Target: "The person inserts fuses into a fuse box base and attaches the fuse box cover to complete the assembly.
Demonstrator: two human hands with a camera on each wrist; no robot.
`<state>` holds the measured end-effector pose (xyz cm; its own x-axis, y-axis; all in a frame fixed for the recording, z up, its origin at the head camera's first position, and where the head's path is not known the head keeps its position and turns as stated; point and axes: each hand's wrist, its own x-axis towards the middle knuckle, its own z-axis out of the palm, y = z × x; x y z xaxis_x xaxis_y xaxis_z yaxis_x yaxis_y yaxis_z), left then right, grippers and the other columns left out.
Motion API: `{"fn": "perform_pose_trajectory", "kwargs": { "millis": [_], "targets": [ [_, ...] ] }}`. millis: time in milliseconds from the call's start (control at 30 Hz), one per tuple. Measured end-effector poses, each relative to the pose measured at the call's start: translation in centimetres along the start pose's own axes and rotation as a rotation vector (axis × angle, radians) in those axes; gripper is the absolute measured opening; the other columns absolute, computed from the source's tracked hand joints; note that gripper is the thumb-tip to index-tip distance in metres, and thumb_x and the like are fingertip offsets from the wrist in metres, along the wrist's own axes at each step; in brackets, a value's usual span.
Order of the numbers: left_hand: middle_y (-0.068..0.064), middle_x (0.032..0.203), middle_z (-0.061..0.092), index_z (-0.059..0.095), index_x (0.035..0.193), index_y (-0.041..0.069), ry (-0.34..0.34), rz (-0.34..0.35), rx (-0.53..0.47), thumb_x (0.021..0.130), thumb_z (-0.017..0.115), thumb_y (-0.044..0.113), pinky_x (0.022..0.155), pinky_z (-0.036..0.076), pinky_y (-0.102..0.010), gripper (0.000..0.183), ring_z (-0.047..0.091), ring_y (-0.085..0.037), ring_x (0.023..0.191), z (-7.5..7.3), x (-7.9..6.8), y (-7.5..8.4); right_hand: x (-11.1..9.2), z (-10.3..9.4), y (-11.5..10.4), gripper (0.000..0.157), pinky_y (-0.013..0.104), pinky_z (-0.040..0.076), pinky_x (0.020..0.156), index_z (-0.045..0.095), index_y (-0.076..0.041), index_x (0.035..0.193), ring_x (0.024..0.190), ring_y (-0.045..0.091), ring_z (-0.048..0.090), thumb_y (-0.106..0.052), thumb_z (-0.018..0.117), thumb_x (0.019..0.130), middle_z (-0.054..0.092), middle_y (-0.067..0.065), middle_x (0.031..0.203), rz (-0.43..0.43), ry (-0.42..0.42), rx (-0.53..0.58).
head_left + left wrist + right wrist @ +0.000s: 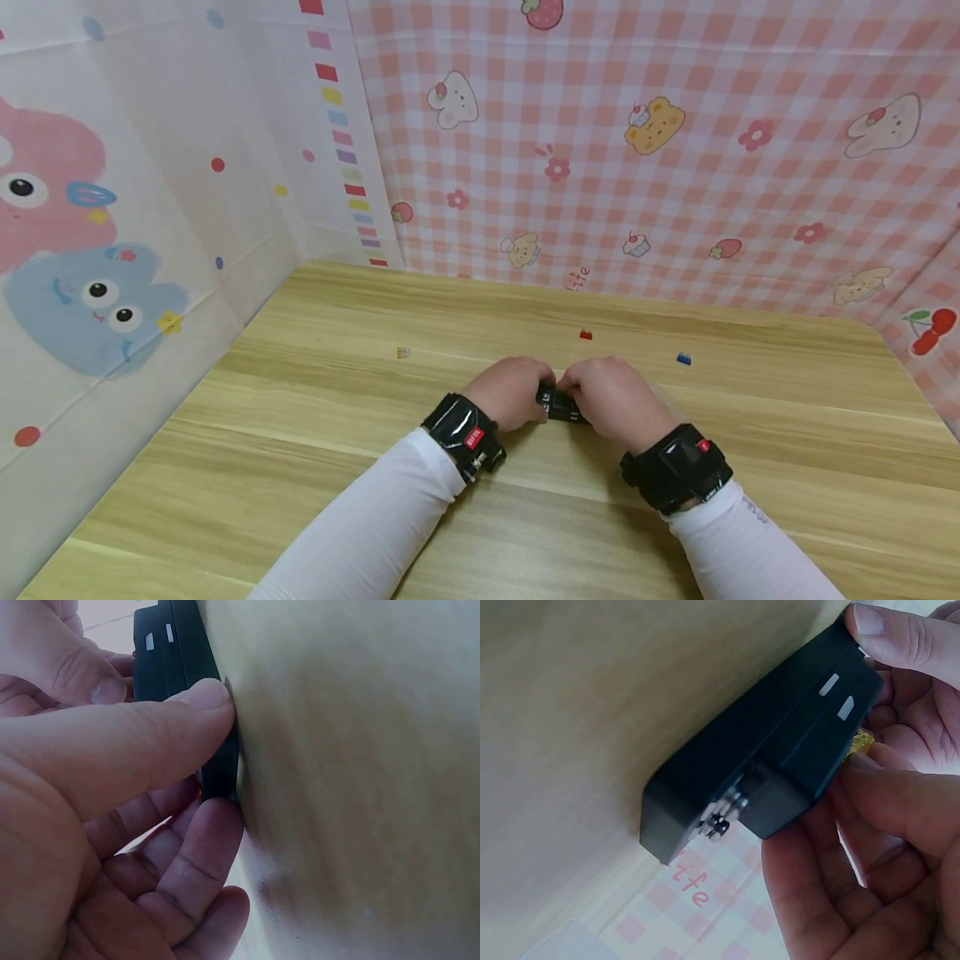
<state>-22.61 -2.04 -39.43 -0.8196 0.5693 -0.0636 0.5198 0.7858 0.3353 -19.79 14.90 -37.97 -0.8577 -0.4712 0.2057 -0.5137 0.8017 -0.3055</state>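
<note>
A black fuse block with white marks rests on the table between both hands. Metal screw terminals show at one end in the right wrist view. My left hand grips the block's left end, thumb on the near side and fingers beyond it. My right hand is at the block's right part, pinching a small yellow translucent blade fuse at its top. Fingers hide most of that fuse; whether it sits in a slot I cannot tell.
Behind the hands lie a red blade fuse, a blue one and, farther left, a clear one. A pale translucent piece lies partly hidden beside the right hand. Patterned cloth hangs behind the wooden table.
</note>
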Motion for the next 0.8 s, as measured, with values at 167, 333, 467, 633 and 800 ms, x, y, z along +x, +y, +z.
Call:
{"fn": "perform_pose_trajectory", "kwargs": {
  "millis": [167, 333, 467, 633, 800],
  "targets": [
    [0.004, 0.103, 0.062, 0.065, 0.110, 0.015, 0.001, -0.002, -0.004, 0.074, 0.080, 0.027, 0.081, 0.044, -0.026, 0.040, 0.051, -0.007, 0.087, 0.00, -0.06, 0.01, -0.01, 0.00, -0.05, 0.016, 0.032, 0.052, 0.063, 0.075, -0.014, 0.087, 0.068, 0.007, 0.054, 0.000, 0.067, 0.082, 0.068, -0.004, 0.080, -0.009, 0.004, -0.012],
    [0.004, 0.103, 0.062, 0.065, 0.110, 0.015, 0.006, -0.001, -0.003, 0.074, 0.080, 0.026, 0.081, 0.044, -0.026, 0.040, 0.051, -0.007, 0.087, -0.05, -0.10, 0.07, 0.03, 0.02, -0.04, 0.016, 0.031, 0.052, 0.063, 0.074, -0.014, 0.086, 0.067, 0.007, 0.054, 0.000, 0.068, 0.081, 0.068, -0.004, 0.080, -0.018, 0.009, -0.020],
    [0.004, 0.103, 0.063, 0.065, 0.110, 0.015, 0.007, 0.000, -0.002, 0.074, 0.080, 0.026, 0.081, 0.045, -0.026, 0.041, 0.051, -0.007, 0.087, -0.01, -0.09, 0.08, 0.05, -0.02, -0.08, 0.016, 0.031, 0.052, 0.063, 0.075, -0.014, 0.086, 0.067, 0.007, 0.054, 0.000, 0.068, 0.080, 0.068, -0.004, 0.079, -0.018, 0.008, -0.023],
    [0.004, 0.103, 0.063, 0.065, 0.110, 0.015, 0.010, 0.000, 0.001, 0.074, 0.080, 0.026, 0.081, 0.045, -0.026, 0.041, 0.051, -0.007, 0.087, 0.01, -0.06, 0.08, 0.11, 0.04, -0.02, 0.016, 0.031, 0.052, 0.062, 0.074, -0.013, 0.085, 0.067, 0.007, 0.054, 0.000, 0.068, 0.080, 0.068, -0.004, 0.079, -0.027, 0.010, -0.021],
    [0.004, 0.103, 0.063, 0.065, 0.110, 0.015, 0.008, 0.000, 0.001, 0.074, 0.080, 0.026, 0.081, 0.045, -0.026, 0.041, 0.051, -0.007, 0.087, 0.01, -0.05, 0.09, 0.08, 0.07, 0.04, 0.016, 0.032, 0.053, 0.063, 0.074, -0.013, 0.085, 0.067, 0.007, 0.054, 0.001, 0.068, 0.080, 0.068, -0.003, 0.079, -0.033, 0.014, -0.019]
  ]
}}
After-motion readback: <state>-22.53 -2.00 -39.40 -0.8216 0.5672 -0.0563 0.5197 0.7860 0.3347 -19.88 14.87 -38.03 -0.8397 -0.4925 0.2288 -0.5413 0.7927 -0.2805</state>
